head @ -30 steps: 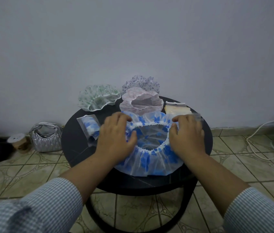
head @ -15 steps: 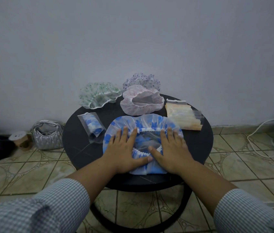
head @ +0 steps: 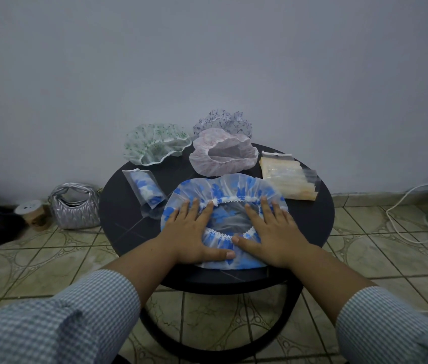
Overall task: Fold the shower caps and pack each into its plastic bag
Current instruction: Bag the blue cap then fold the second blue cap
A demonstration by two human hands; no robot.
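The round black worktop point(head: 312, 222) carries all task items and has a smooth, matte-dark surface. The blue-flowered shower cap point(head: 236, 191) lies near its front edge, opening upward, a thin translucent film gathered by a white elastic band into a ruffled ring. The left hand point(head: 194, 237) and right hand point(head: 270, 236) both lie flat on this cap with fingers straight and spread, palms pressing, gripping nothing; the thumbs nearly meet over the near rim. The step in hand appears to be flattening the cap ahead of the first fold. To do it well, press evenly outward from the centre so trapped air escapes through the opening, keep the elastic in one plane, and crease only once the film lies smooth; the slick plastic is likely to spring back if released early. Behind the cap rest a pink shower cap point(head: 220, 156), a green-sprigged shower cap point(head: 155, 143) overhanging the far edge, and a dark-speckled shower cap point(head: 223, 122), all crumpled and unfolded. A stack of plastic bags point(head: 286, 179), flat, glossy and rectangular, lies at the right rear. At the left, one packed cap point(head: 147, 190) already sits rolled in its clear bag.
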